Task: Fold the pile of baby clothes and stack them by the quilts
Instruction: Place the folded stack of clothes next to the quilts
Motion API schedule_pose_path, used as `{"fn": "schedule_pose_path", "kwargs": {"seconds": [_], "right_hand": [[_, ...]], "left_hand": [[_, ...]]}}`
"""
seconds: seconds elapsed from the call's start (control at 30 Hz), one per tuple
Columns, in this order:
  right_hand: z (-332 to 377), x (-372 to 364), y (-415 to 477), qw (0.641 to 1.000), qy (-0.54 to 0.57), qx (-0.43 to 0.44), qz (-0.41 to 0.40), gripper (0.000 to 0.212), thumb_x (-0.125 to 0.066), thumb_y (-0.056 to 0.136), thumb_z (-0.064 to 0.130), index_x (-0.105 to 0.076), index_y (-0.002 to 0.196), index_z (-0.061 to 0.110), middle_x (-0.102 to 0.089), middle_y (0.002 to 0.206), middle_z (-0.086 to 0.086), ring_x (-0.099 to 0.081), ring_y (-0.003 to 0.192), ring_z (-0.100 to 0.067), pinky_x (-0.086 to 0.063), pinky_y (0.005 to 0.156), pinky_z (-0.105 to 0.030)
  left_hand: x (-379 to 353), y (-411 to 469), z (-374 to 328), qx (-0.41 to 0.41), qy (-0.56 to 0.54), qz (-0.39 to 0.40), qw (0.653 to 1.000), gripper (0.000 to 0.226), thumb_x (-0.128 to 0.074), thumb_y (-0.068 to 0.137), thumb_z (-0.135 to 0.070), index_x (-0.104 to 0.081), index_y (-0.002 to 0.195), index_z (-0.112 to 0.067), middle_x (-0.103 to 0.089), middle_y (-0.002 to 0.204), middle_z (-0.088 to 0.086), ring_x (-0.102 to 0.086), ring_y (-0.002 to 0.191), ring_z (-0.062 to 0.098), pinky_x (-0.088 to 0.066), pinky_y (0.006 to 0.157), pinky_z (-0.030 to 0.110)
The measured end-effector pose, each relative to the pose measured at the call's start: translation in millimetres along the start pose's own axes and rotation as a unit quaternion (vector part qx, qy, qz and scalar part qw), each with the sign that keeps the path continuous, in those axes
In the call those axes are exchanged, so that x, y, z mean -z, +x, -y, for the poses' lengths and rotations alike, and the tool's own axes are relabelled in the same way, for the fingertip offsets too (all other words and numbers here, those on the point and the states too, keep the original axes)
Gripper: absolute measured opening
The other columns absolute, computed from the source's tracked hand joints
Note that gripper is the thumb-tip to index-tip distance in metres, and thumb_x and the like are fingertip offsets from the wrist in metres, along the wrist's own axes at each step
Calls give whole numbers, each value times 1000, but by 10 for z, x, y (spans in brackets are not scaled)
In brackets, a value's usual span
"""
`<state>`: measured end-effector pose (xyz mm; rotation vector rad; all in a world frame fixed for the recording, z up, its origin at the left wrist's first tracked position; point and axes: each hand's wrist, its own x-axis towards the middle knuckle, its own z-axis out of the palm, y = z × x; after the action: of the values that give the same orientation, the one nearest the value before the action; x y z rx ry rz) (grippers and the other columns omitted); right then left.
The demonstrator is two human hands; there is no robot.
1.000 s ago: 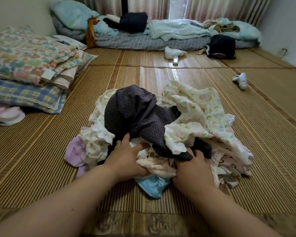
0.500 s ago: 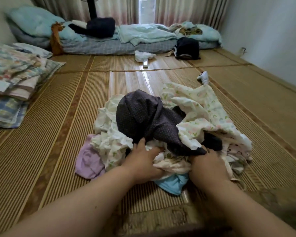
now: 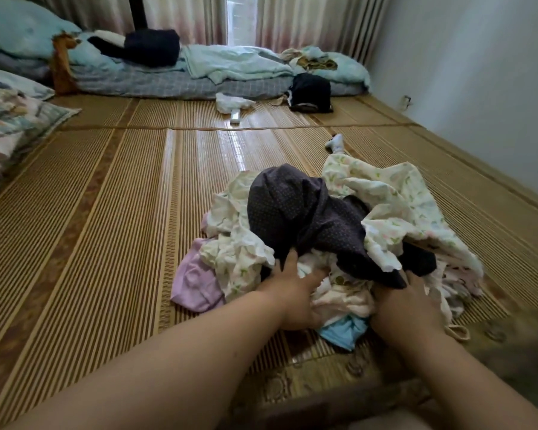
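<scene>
While you kneel at the edge of the bamboo mat (image 3: 106, 231), the pile of baby clothes (image 3: 239, 259) lies unfolded on it just ahead of you, right of centre and well apart from the quilts (image 3: 10, 128) stacked at the far left edge. Your left hand (image 3: 292, 293) is pressed into the near side of the pile, thumb raised against the dark dotted garment (image 3: 292, 209) that drapes over the top, fingers sunk into pale cloth with their tips hidden, so you cannot tell whether they close on anything. Your right hand (image 3: 404, 308) is at the pile's near right, its fingers buried under the hem of that same dark garment; its grip cannot be told either. A white floral cloth (image 3: 395, 200) spreads over the right side, a lilac piece (image 3: 196, 283) sticks out at the left, and a light blue piece (image 3: 342, 332) shows on the mat between your wrists. Beyond the pile a small sock (image 3: 334, 142) lies alone, and rumpled bedding (image 3: 184, 82) runs along the curtained far wall.
</scene>
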<state>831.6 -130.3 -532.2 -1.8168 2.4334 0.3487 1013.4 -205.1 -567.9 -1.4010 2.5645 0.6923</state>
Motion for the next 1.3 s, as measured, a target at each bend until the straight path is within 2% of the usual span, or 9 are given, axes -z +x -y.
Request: {"fn": "schedule_pose_path", "kwargs": {"seconds": [0.13, 0.3, 0.4, 0.57, 0.7, 0.8, 0.97, 1.1, 1.3], "right_hand": [[160, 320, -122, 999, -25, -33, 30, 59, -52, 85, 43, -36, 141, 30, -23, 149, -8, -24, 134, -36, -28, 107, -56], [655, 909, -436, 994, -37, 0, -105, 55, -56, 78, 67, -46, 122, 35, -27, 145, -8, -31, 131, -33, -27, 103, -56], [1091, 1044, -492, 976, 23, 113, -186, 55, -60, 78, 62, -47, 125, 38, -26, 151, -3, -28, 136, -28, -22, 107, -58], [1809, 806, -264, 956, 125, 229, -135, 55, -55, 87, 48, -41, 138, 34, -35, 147, 2, -37, 133, -22, -21, 109, -55], [1848, 704, 247, 955, 184, 125, -198, 59, -49, 90, 29, -30, 146, 29, -21, 156, -3, -20, 141, -25, -20, 110, -55], [1532, 792, 643, 969, 164, 5, -182, 75, -58, 86, 45, -21, 148, 23, -22, 153, -11, -19, 140, -33, -24, 107, -57], [1130, 934, 923, 979, 173, 10, -104, 20, -58, 89, 35, -60, 92, 16, -62, 96, -9, -57, 100, -33, -45, 75, -37], [1130, 1245, 775, 921, 307, 79, -225, 32, -54, 91, 33, -61, 66, 14, -55, 61, 5, -58, 70, -19, -29, 52, -27], [1383, 2152, 155, 759, 545, 205, -292, 27, -60, 89, 34, -71, 68, 47, -68, 71, 28, -61, 72, 3, -46, 70, -23]], "left_hand": [[167, -275, 8, -8, -7, -29, 1000, 85, -61, 81, -60, -7, 146, -49, 31, 155, 10, 2, 144, 45, -25, 113, 53], [372, -861, 235, -82, -34, -279, 956, 55, -57, 82, -49, -49, 134, -34, -37, 147, 1, -43, 128, 22, -41, 97, 32], [381, -1104, 614, -24, -45, -340, 939, 55, -57, 79, -48, -50, 132, -33, -47, 132, -7, -41, 126, 17, -38, 105, 36], [179, -1265, 1194, 99, -66, -234, 965, 74, -58, 82, -51, -26, 147, -35, -27, 152, -6, -25, 137, 19, -29, 110, 38], [27, -1258, 1412, 109, -19, -140, 984, 78, -57, 80, -55, -22, 148, -38, -23, 155, -8, -21, 140, 19, -24, 113, 41], [-65, -1244, 1471, 111, -15, -126, 986, 80, -56, 80, -59, -20, 149, -40, -22, 157, -10, -16, 143, 16, -15, 116, 41], [-3, -1211, 1512, 107, -24, -117, 987, 77, -56, 80, -57, -24, 148, -39, -28, 154, -8, -21, 141, 17, -19, 114, 41], [262, -1249, 1471, 101, -107, -163, 976, 66, -60, 80, -52, -35, 141, -43, -41, 144, -10, -33, 132, 15, -33, 108, 40], [1096, -1497, 1322, 32, -324, -262, 909, 68, -66, 81, -50, -39, 141, -35, -46, 144, -5, -45, 120, 9, -44, 92, 29]]}}
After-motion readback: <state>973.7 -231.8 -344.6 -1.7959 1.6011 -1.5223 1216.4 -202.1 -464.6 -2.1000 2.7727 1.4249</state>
